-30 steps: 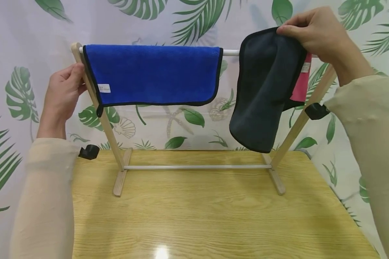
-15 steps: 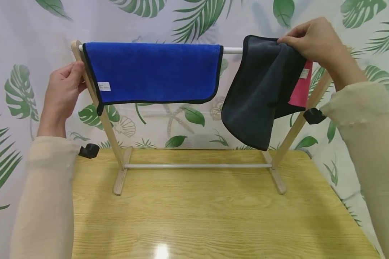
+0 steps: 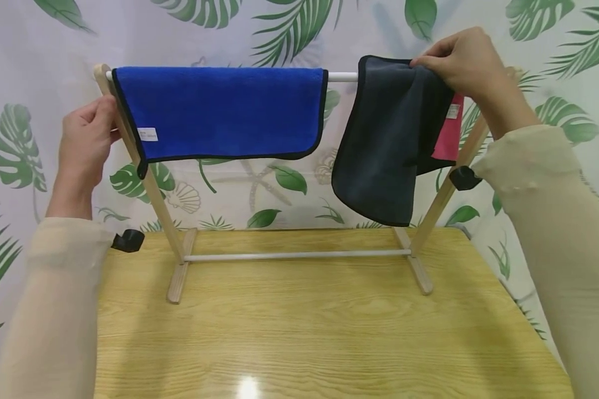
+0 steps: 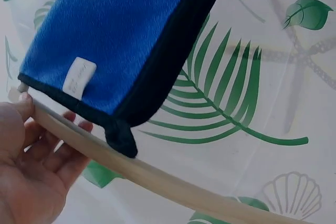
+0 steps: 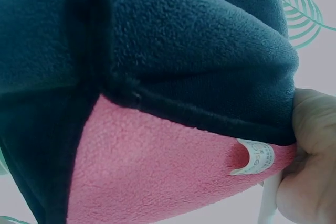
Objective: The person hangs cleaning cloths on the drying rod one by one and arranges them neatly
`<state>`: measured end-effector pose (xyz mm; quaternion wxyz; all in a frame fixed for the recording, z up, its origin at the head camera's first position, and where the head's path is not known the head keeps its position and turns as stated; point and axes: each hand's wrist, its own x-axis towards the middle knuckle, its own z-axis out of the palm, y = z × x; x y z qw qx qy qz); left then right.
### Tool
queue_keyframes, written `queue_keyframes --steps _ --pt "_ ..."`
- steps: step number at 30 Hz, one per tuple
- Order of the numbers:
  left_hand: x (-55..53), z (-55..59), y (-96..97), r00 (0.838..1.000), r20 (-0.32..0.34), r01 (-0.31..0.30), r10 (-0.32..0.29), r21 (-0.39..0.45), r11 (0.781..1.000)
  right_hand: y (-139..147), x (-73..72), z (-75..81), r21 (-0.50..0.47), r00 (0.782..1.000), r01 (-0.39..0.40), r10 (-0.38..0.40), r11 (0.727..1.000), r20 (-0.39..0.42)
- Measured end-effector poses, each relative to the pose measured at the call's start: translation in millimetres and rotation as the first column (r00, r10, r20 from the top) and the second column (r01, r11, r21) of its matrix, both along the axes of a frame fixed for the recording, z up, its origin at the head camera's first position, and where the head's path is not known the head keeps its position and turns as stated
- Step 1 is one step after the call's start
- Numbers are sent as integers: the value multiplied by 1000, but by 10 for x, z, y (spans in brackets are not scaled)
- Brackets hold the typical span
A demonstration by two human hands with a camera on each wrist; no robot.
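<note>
My left hand grips the upper left wooden post of a drying rack, its thumb on the near side in the left wrist view. Beside it a blue towel with black edging and a white label is draped over the top bar. At the rack's right end my right hand pinches the top of a dark grey towel. One rounded end of that towel hangs down in front. Its pink side shows at the right, with a white label in the right wrist view.
The rack stands on a wood-grain table, its feet near the back edge. A lower white rod joins the posts. Behind hangs a white leaf-patterned cloth. The right post is partly hidden by the grey towel and right arm.
My right hand has come down with the grey towel, whose lower end has swung left. The left hand keeps its grip on the post. Lately the whole head view has shifted slightly.
</note>
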<state>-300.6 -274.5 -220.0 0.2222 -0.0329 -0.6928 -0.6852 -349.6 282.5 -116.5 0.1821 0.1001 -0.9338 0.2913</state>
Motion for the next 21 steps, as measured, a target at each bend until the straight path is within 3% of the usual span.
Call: queue_keyframes --steps 4,6,8,10,12,14,16,18,21 --pt "48 43 59 991 28 -131 133 -56 990 -16 -5 -12 7 1000 -1 1 1000 -12" --pt "82 77 117 971 1 -237 238 -73 969 -21 -6 -14 16 1000 -2 2 1000 -25" --pt "133 130 193 938 -53 -347 344 -70 935 -23 -2 -15 23 1000 -3 4 1000 -31" --pt "193 191 280 891 -126 -447 436 -83 891 -26 3 -14 25 999 -3 4 1000 -33" --pt "256 259 368 848 -213 -510 485 -85 856 -29 9 -13 22 1000 -3 3 1000 -31" --pt "321 334 466 821 -284 -536 495 -84 840 -30 15 -11 19 1000 0 1 1000 -27" --pt "387 405 570 808 -347 -532 476 -84 842 -30 19 -8 14 1000 0 1 1000 -23" --pt "446 482 683 809 -390 -507 439 -87 857 -29 22 -6 9 1000 1 -1 1000 -20" --pt "512 595 869 831 -424 -438 360 -101 893 -21 28 -5 5 1000 6 -6 1000 -14"
